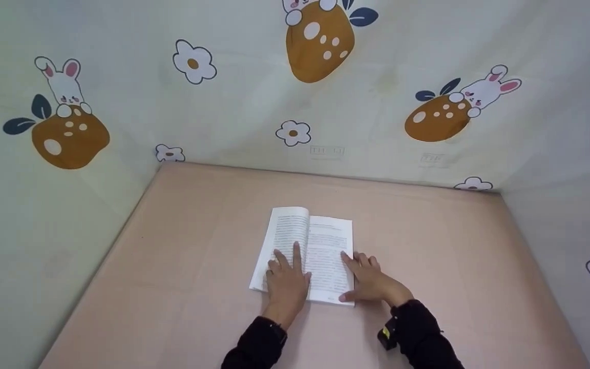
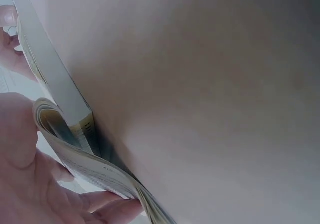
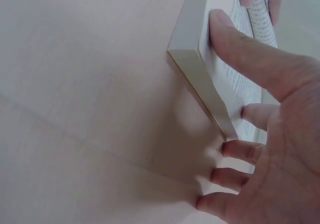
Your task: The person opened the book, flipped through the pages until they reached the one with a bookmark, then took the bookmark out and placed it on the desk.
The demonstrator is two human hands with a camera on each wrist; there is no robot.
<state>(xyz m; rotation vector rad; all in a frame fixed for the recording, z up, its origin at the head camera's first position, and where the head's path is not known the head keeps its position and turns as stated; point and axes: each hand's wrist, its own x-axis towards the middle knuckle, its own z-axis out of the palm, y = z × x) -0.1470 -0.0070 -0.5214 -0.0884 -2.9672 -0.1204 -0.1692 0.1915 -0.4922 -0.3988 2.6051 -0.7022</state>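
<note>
An open book (image 1: 328, 259) with printed text lies on the table, its left pages curving up near the spine. My left hand (image 1: 289, 287) rests on the left page with the fingers spread. In the left wrist view, this hand (image 2: 30, 179) lies against the bowed pages (image 2: 95, 169), and the book's thick page block (image 2: 55, 69) shows beside them. My right hand (image 1: 374, 282) is at the book's right edge. In the right wrist view, its thumb (image 3: 250, 54) and index finger touch the right page, while the other fingers (image 3: 225, 176) reach down past the edge to the tabletop.
The book lies on a pinkish-beige tabletop (image 1: 197, 230). Pale cloth walls (image 1: 244, 102) printed with rabbits, fruit and flowers enclose its back and sides. A small black object with a yellow mark (image 1: 387, 334) is at the right sleeve's cuff.
</note>
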